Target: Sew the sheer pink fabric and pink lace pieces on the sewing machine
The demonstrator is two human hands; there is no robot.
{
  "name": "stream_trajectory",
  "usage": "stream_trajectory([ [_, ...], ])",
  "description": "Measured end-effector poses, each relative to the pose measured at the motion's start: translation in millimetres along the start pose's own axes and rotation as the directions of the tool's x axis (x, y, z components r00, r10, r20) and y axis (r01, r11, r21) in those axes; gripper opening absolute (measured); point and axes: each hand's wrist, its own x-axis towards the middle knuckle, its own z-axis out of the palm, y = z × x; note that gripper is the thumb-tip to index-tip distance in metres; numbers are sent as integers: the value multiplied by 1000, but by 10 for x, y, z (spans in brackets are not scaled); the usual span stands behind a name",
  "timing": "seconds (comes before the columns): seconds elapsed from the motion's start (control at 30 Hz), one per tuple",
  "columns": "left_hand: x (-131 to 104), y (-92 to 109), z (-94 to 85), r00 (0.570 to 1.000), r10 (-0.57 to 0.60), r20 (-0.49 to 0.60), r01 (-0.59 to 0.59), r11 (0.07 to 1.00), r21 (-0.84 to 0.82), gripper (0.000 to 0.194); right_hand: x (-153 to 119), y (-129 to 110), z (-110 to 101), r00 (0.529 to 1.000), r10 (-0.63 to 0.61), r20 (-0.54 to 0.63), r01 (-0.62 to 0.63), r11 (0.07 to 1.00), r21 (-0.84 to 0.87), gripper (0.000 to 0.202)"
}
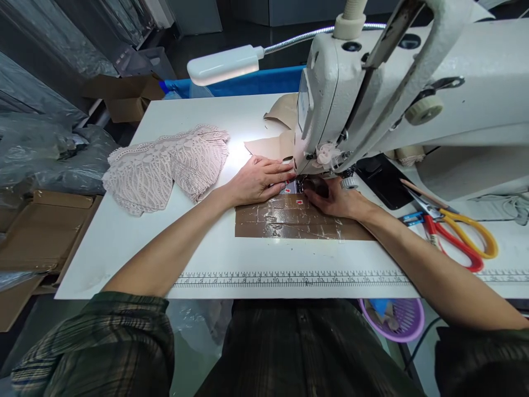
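My left hand [264, 179] lies flat beside the presser foot [301, 184] of a white sewing machine [326, 105], fingers stretched to the right. Beige fabric pieces [270, 147] lie just beyond it, partly behind the machine head. On the other side of the foot, my right hand [336, 198] is closed, with thumb and fingers bent together around something dark that I cannot make out. Under both hands, brown tape [268, 222] covers the machine bed, with small red-and-white marks near the foot. The needle point is hidden.
A pile of pale pink lace pieces [169, 162] lies on the left of the white table [198, 248]. To the right are a black phone [384, 179], red-handled scissors [450, 242] and yellow-handled scissors [475, 231]. A lamp [225, 64] hangs above; a purple basket [397, 320] stands below.
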Motion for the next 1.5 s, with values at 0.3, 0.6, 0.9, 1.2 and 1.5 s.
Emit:
stream_trajectory([
  [0.3,8,32,-37,1000,-5,19,5,1000,4,44,-3,-11,-10,999,-32,-26,32,999,-8,9],
  [0.6,8,21,-26,1000,0,15,0,1000,6,45,22,21,-18,995,-94,-44,93,995,-41,4],
  [0.9,13,24,-34,1000,-10,28,10,1000,-1,45,60,35,-49,996,-86,34,87,996,-24,12],
  [1.2,12,33,-42,999,-27,27,27,999,-18,45,51,52,-20,997,-23,73,19,999,51,17],
  [1.5,12,30,-33,999,-24,26,25,999,-24,44,56,36,-15,999,-35,7,35,998,59,15],
])
